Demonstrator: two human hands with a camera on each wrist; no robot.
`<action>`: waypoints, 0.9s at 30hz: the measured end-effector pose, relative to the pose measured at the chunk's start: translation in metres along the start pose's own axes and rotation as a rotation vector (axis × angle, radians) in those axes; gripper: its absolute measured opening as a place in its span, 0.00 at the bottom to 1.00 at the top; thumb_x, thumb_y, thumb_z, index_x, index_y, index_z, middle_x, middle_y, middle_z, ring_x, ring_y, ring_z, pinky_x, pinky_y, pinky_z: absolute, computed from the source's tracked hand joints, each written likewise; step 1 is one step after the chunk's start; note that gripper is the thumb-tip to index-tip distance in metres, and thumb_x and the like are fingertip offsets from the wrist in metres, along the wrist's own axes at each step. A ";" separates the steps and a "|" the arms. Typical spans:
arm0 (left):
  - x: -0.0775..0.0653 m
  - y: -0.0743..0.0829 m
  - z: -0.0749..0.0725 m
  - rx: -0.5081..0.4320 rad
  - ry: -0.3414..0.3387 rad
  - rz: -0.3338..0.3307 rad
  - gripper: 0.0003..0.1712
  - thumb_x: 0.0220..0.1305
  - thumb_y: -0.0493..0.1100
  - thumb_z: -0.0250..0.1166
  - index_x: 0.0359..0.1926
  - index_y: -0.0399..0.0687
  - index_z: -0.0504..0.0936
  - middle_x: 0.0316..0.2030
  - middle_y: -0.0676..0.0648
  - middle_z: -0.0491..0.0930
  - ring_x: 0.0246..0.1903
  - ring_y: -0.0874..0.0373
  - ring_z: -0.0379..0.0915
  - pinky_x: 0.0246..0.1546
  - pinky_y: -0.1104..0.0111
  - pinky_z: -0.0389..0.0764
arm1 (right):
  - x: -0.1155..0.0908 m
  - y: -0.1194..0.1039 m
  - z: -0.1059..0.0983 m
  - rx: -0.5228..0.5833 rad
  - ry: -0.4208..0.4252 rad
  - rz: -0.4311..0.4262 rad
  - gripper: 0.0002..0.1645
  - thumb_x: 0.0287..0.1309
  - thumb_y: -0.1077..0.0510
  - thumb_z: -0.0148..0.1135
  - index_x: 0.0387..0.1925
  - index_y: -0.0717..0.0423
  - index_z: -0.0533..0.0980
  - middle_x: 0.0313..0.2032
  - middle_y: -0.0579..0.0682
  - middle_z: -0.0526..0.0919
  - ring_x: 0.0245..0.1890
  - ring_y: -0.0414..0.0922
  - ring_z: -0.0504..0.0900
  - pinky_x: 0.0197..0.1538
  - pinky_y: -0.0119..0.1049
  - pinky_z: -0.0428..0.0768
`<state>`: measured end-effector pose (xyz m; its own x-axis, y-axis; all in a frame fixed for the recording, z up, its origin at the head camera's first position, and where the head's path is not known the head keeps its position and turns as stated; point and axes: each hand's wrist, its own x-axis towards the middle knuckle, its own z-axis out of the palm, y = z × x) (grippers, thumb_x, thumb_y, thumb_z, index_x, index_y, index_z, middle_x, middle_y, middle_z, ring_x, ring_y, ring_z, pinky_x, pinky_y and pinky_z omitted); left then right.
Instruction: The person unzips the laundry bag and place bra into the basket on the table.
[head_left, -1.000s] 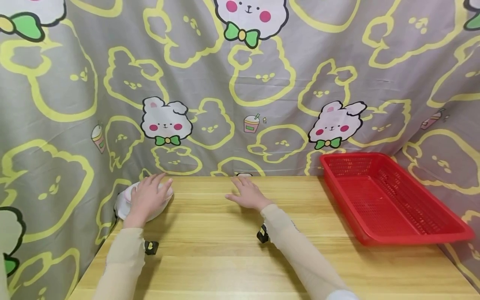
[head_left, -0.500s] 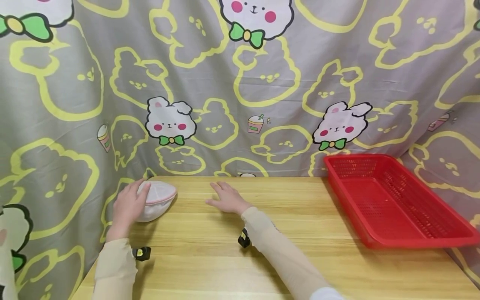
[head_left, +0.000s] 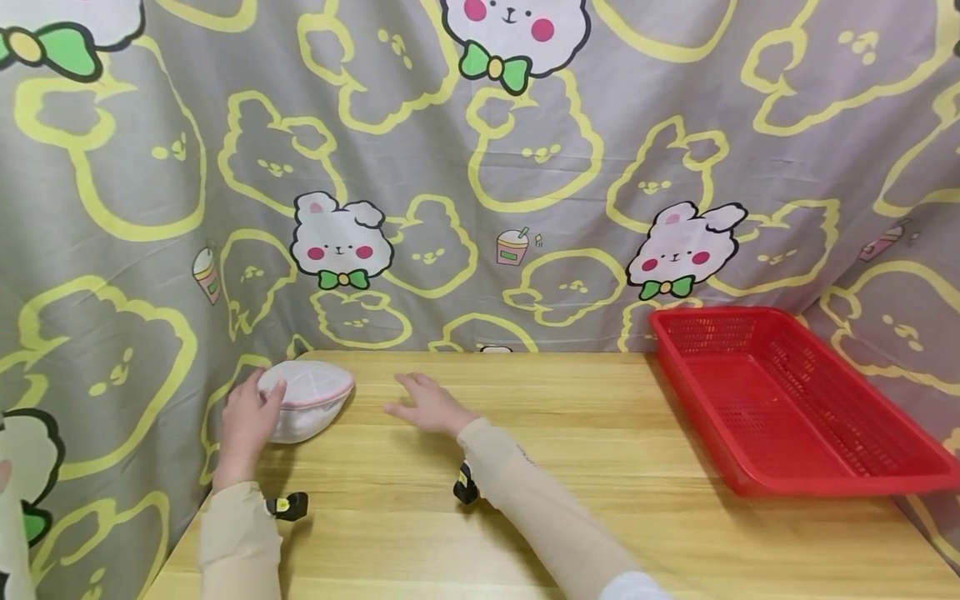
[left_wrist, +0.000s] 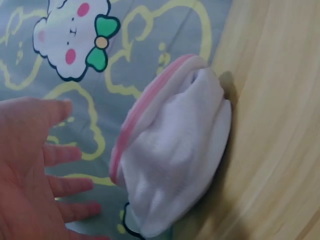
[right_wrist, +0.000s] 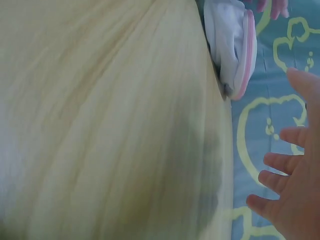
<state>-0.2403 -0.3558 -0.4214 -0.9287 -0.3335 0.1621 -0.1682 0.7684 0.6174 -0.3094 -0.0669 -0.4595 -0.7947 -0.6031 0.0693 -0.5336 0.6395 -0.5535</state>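
A white mesh laundry bag (head_left: 315, 390) with a pink zip band sits at the back left of the wooden table. At its left side is my left hand (head_left: 247, 423), fingers spread, overlapping the bag's edge in the head view. The left wrist view shows a gap between that hand (left_wrist: 30, 165) and the bag (left_wrist: 172, 145), and its fingers hold nothing. My right hand (head_left: 431, 406) hovers over the table to the right of the bag, fingers extended. In the right wrist view its fingers (right_wrist: 282, 162) point toward the patterned curtain, with the bag (right_wrist: 227, 45) farther off.
A red plastic basket (head_left: 738, 492) with perforated sides stands on the right of the table (head_left: 585, 433). Grey curtain (head_left: 442, 167) printed with rabbits encloses the back and both sides. Each wrist carries a small black camera.
My left hand has moved left off the top of the laundry bag to its left side. My right hand has come left toward the bag. The bag looks unmoved.
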 end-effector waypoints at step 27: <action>0.008 -0.012 0.034 -0.283 0.132 -0.302 0.39 0.64 0.43 0.58 0.71 0.32 0.56 0.69 0.25 0.56 0.69 0.29 0.50 0.71 0.45 0.53 | 0.033 -0.036 0.044 0.463 0.000 0.156 0.40 0.68 0.34 0.47 0.71 0.55 0.61 0.66 0.56 0.72 0.64 0.51 0.73 0.64 0.43 0.74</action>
<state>-0.2572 -0.3492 -0.4537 -0.7984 -0.6015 0.0280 -0.3114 0.4522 0.8358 -0.3039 -0.1308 -0.4737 -0.8552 -0.5164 -0.0438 -0.2228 0.4427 -0.8685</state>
